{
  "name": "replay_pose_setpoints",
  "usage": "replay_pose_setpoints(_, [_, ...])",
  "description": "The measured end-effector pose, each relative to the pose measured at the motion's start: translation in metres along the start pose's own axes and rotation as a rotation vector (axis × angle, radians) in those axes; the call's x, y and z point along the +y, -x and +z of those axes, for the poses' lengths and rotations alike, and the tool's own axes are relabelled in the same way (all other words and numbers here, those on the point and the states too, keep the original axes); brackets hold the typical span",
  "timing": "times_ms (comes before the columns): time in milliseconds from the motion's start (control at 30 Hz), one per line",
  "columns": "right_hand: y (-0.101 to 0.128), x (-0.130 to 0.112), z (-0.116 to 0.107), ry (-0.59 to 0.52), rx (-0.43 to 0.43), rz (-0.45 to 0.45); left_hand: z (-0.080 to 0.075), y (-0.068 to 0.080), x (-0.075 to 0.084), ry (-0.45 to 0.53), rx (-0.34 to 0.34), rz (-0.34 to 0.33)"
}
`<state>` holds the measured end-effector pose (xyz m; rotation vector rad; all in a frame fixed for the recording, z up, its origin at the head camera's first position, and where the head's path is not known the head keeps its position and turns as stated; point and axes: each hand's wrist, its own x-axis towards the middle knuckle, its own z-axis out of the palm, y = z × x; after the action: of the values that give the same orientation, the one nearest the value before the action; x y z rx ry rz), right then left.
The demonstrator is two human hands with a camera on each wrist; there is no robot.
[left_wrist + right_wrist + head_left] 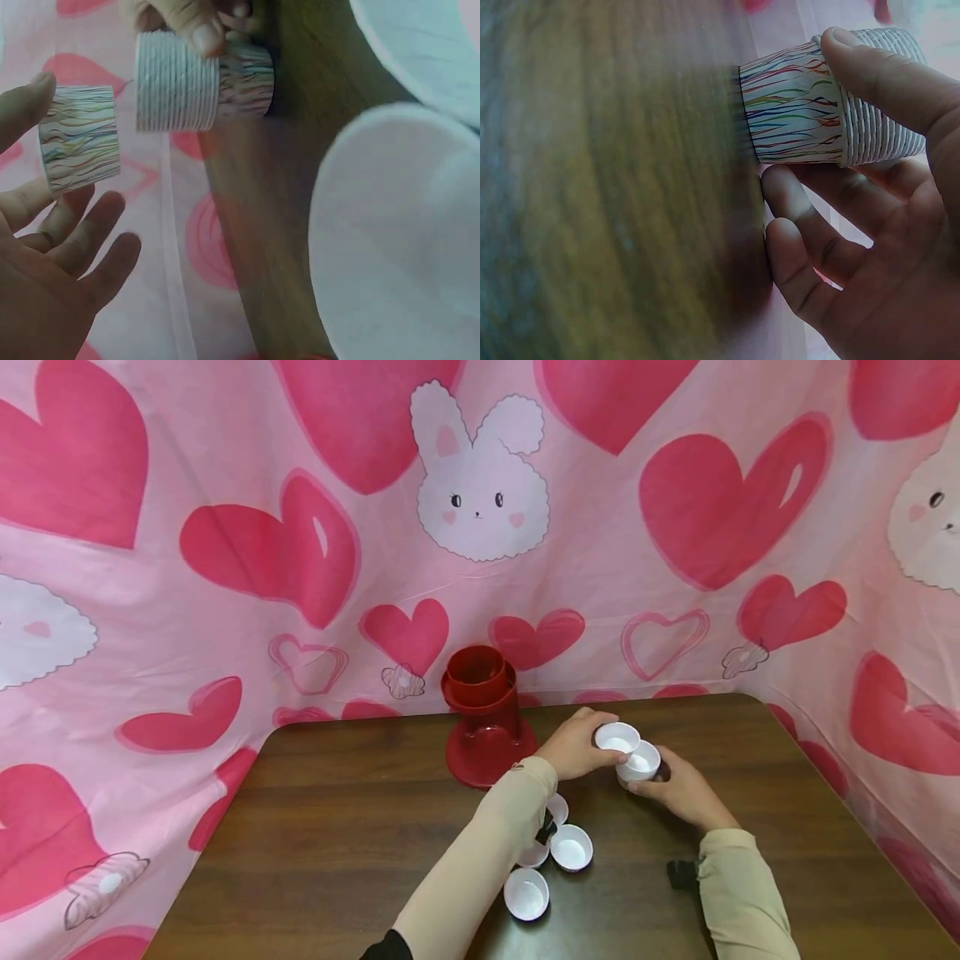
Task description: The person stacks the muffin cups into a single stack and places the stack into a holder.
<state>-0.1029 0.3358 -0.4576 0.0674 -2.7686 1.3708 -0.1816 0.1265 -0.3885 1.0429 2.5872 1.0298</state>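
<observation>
Fingers of both hands pinch paper cups [617,737] above the table's [337,827] bare middle.

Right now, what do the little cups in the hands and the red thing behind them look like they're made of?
The stack of cups looks like thin paper: matte, colourful wavy print, stacked ribbed white rims. The single cup in the left hand looks the same. The red container seems to be glossy, partly translucent plastic, though that is less certain.
</observation>
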Motion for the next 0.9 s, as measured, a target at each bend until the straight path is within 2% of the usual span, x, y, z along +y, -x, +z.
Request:
replay_pose_setpoints(200, [-0.001,0.000,0.000,-0.003,-0.009,0.017,0.013,-0.011,0.010,-0.060,-0.031,0.018])
replay_pose_setpoints(567, [-0.002,0.003,0.001,0.016,-0.006,0.002,0.026,-0.017,0.023,-0.105,-0.046,0.034])
replay_pose_setpoints(900, [-0.002,0.003,0.001,0.000,0.021,-0.004,0.035,-0.016,0.018,-0.170,-0.062,-0.044])
